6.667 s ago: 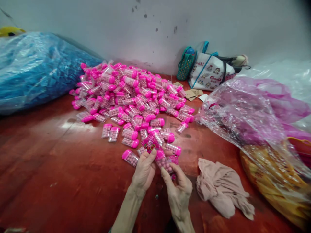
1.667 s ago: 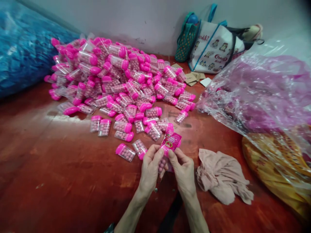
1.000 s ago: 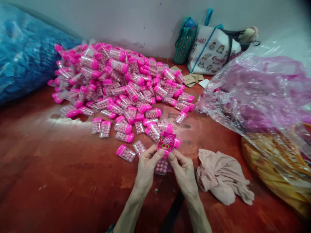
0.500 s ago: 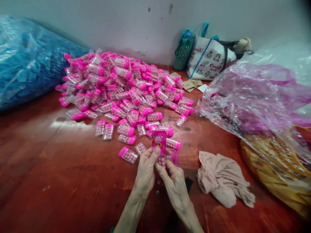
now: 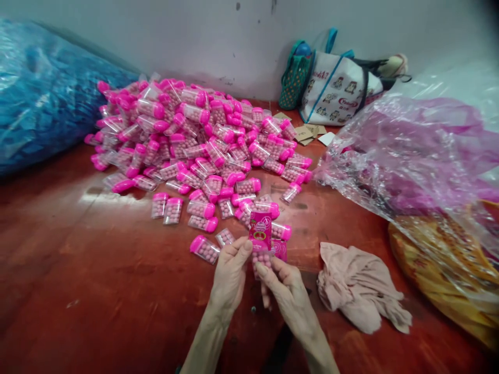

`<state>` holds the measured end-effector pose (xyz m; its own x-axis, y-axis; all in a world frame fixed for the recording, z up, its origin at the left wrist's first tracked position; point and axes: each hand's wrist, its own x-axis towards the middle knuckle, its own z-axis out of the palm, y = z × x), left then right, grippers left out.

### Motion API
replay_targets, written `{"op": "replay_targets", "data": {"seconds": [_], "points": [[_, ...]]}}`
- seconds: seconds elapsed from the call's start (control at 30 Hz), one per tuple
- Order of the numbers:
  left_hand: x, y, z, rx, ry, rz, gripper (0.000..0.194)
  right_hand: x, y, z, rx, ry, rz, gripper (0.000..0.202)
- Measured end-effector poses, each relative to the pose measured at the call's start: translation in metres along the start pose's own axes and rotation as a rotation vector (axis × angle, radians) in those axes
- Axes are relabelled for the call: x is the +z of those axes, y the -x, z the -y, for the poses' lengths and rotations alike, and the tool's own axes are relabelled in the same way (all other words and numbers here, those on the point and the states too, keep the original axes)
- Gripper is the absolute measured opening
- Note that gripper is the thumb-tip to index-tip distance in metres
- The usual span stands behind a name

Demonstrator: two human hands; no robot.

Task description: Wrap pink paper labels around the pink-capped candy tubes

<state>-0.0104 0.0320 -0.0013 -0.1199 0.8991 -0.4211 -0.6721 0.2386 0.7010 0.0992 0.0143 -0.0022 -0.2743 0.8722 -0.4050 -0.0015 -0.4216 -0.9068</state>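
At your far left, a large clear plastic sack (image 5: 50, 98) bulges with blue pieces. To its right you have the heap of clear containers (image 5: 187, 119), filled with small pink balls and capped in bright pink, lying at all angles on the red surface (image 5: 117, 291) in front of the pale wall (image 5: 187, 31). Two more containers sit side by side just in front of the heap, and a loose container (image 5: 205, 249) lies tilted nearer to you.

Your left hand (image 5: 230, 272) pinches the left edge of the held container (image 5: 263, 256), thumb to the front. That container is between your hands, in front of the heap, with a printed pink label (image 5: 260, 228) covering its upper end; you cannot tell whether the label wraps around it. A second label (image 5: 279, 249) shows behind your right fingers, partly hidden. Your right hand (image 5: 288, 291) grips the container's lower part, thumb across the balls.

Further right, by the wall, a green dotted pouch (image 5: 294, 78) leans beside a white printed bag (image 5: 331, 88), with cardboard pieces (image 5: 306, 134) in front. Nearer you lies a crumpled pale pink cloth (image 5: 362, 285), then crinkled clear-and-pink plastic (image 5: 409, 150) spilling over a yellow bundle (image 5: 424, 265).
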Motion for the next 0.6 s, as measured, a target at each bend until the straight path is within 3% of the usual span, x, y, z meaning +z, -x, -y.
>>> {"op": "replay_targets", "data": {"seconds": [0.27,0.5,0.6], "points": [[0.008,0.008,0.014,-0.034,0.031,-0.02,0.015,-0.003,0.0,0.004,-0.002,-0.025,-0.053,0.03],[-0.002,0.001,0.008,-0.057,0.017,0.063,0.023,-0.002,-0.001,0.0,0.027,0.013,0.012,0.03],[-0.004,-0.002,0.003,-0.103,-0.022,0.028,0.02,-0.001,0.0,-0.003,0.057,0.014,0.065,0.026]]}}
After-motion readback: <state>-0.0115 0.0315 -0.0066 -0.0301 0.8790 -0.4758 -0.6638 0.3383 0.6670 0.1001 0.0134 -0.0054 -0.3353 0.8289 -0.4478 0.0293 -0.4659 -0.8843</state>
